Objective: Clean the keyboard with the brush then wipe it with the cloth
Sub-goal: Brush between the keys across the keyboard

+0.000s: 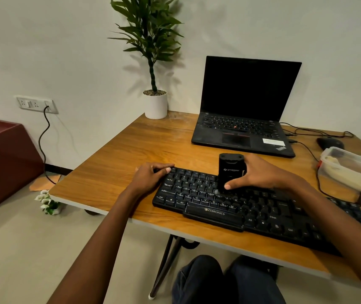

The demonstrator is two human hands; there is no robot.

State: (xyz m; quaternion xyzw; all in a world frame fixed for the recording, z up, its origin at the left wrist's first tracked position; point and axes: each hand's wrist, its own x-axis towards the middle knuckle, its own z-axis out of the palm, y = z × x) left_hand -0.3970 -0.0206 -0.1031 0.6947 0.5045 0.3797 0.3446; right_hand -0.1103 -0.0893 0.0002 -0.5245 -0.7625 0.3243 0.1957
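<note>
Right hand (260, 174) gripped the brush (230, 172) upright on the keyboard (263, 207) mid-rows, left hand (151, 175) pressed flat on its top-left corner, all on the desk (131, 154); brush looked light, rigid and slick-cased, so best pinched across its sides.

Warm wood grain with a slight sheen is being shown by the table top (131, 150). Matt black plastic is being displayed by the Zebronics keyboard (263, 207) and the brush (230, 170). Smooth translucent plastic is being seen in the food container (350, 170), and a smooth white finish on the plant pot (155, 105).
</note>
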